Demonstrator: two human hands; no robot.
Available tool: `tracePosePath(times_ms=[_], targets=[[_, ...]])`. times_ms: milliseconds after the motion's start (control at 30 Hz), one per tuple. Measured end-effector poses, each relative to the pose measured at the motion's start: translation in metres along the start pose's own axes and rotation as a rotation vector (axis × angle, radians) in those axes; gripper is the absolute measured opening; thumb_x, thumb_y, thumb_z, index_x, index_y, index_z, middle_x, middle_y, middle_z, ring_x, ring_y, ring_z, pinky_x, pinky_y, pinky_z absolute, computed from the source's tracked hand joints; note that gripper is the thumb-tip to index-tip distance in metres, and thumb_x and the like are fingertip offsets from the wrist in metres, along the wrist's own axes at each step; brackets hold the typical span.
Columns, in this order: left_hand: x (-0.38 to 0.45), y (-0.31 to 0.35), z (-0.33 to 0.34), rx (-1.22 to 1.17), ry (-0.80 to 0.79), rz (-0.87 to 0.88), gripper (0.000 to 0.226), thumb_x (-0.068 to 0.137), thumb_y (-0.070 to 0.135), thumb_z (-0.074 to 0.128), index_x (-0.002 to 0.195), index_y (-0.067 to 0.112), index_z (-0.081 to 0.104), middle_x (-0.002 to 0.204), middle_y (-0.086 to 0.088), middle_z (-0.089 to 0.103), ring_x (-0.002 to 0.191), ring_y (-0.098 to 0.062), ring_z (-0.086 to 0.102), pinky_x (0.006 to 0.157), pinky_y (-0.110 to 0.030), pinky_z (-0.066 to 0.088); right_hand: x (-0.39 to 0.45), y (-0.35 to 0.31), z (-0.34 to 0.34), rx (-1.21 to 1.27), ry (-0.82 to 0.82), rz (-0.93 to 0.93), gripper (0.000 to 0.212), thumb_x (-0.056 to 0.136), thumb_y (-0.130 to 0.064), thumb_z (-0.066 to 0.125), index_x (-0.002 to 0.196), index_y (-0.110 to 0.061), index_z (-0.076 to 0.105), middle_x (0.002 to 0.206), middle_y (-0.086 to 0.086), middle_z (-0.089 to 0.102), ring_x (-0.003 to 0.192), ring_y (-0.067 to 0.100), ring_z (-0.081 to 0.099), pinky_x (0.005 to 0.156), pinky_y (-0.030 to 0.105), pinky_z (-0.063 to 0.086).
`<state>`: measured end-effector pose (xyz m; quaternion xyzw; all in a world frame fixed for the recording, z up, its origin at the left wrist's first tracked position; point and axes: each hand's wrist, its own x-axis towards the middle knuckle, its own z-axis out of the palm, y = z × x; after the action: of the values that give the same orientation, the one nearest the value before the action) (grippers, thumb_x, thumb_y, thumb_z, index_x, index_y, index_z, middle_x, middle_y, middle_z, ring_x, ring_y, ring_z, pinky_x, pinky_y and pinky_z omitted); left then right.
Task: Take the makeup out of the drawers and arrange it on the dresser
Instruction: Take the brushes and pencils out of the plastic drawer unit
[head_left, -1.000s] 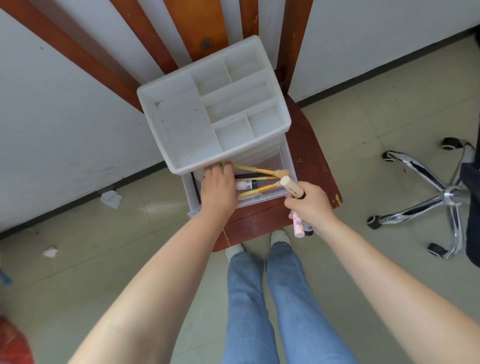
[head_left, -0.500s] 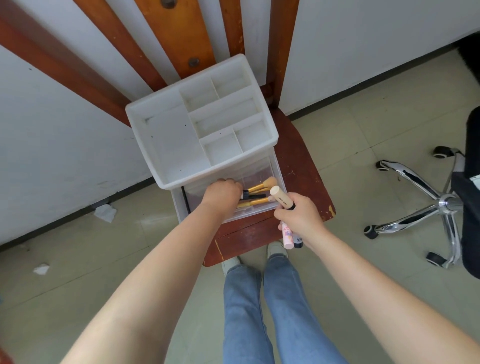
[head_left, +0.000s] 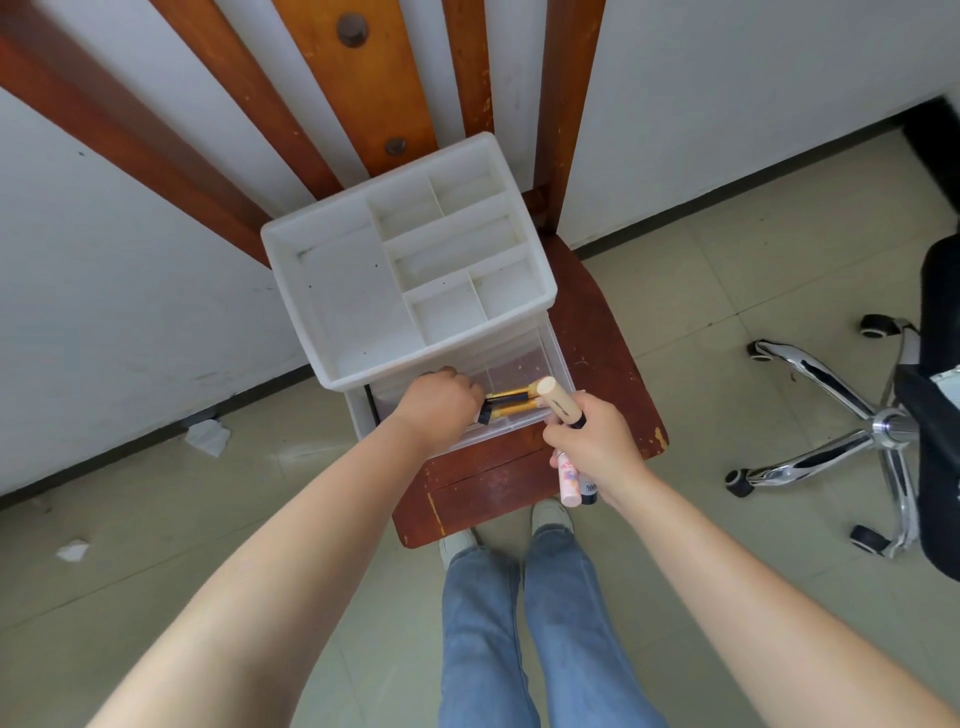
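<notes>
A white organiser (head_left: 332, 306) with bare top compartments stands on a brown wooden chair seat (head_left: 608, 332). Its clear drawer (head_left: 558, 358) is pulled out toward me. Inside the drawer my left hand (head_left: 441, 408) has its fingers curled round gold-handled makeup brushes (head_left: 511, 402). To the right, at the drawer's front corner, my right hand (head_left: 595, 444) grips a bundle of makeup tubes (head_left: 563, 408): a beige tube sticks up, and a pink tube and a dark one stick out below the hand.
The chair's wooden backrest slats (head_left: 363, 88) rise against the white wall. An office chair with a chrome wheeled base (head_left: 878, 431) stands on the tiled floor at the right. Crumpled paper scraps (head_left: 208, 436) lie on the floor at the left. My legs and shoes (head_left: 550, 517) are below the seat.
My left hand went from resting flat at the drawer's left side to curling round the brushes inside it. My right hand kept holding the tubes. The camera tilted, shifting the scene down.
</notes>
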<state>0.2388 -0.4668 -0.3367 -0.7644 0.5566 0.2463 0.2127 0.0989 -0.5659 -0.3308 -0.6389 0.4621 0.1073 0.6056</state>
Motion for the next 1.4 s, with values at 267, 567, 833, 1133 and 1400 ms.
tracePosePath(times_ms=[267, 567, 833, 1133, 1400], targets=[[0.004, -0.002, -0.005, -0.260, -0.015, -0.129, 0.029, 0.092, 0.016, 0.048, 0.119, 0.006, 0.049, 0.117, -0.013, 0.055, 0.105, -0.030, 0.055, 0.084, -0.035, 0.046, -0.002, 0.000, -0.001, 0.027, 0.008, -0.024, 0.029, 0.081, -0.001, 0.056, 0.066, -0.024, 0.047, 0.070, 0.002, 0.048, 0.077, 0.027, 0.054, 0.076, 0.037, 0.047], [0.010, 0.001, -0.004, -0.459, -0.106, -0.096, 0.032, 0.091, 0.015, 0.052, 0.122, 0.009, 0.050, 0.114, -0.013, 0.058, 0.102, -0.028, 0.055, 0.078, -0.033, 0.044, 0.000, 0.003, 0.002, 0.057, 0.043, -0.016, 0.028, 0.080, 0.000, 0.055, 0.066, -0.023, 0.047, 0.077, 0.010, 0.051, 0.076, 0.029, 0.054, 0.073, 0.034, 0.044], [-0.007, 0.003, -0.001, -0.387, 0.013, -0.415, 0.034, 0.092, 0.025, 0.051, 0.117, 0.002, 0.051, 0.121, -0.017, 0.051, 0.110, -0.033, 0.051, 0.081, -0.037, 0.045, 0.005, 0.004, 0.002, 0.087, 0.068, -0.015, 0.027, 0.079, 0.001, 0.054, 0.064, -0.020, 0.046, 0.066, 0.005, 0.046, 0.072, 0.027, 0.051, 0.068, 0.034, 0.041], [-0.007, 0.013, 0.006, -0.562, -0.119, -0.829, 0.042, 0.096, 0.018, 0.045, 0.130, -0.005, 0.040, 0.140, -0.030, 0.029, 0.131, -0.043, 0.030, 0.096, -0.042, 0.044, 0.005, -0.002, 0.005, 0.089, 0.081, -0.001, 0.029, 0.080, 0.000, 0.053, 0.063, -0.021, 0.044, 0.066, 0.004, 0.045, 0.072, 0.026, 0.050, 0.067, 0.031, 0.041], [-0.003, 0.018, 0.002, -0.708, -0.049, -0.841, 0.043, 0.091, 0.028, 0.048, 0.123, -0.001, 0.048, 0.131, -0.020, 0.037, 0.126, -0.036, 0.032, 0.107, -0.049, 0.028, 0.006, -0.001, 0.003, 0.056, 0.069, -0.030, 0.030, 0.080, 0.000, 0.053, 0.062, -0.021, 0.042, 0.067, 0.005, 0.044, 0.072, 0.027, 0.050, 0.066, 0.030, 0.040]])
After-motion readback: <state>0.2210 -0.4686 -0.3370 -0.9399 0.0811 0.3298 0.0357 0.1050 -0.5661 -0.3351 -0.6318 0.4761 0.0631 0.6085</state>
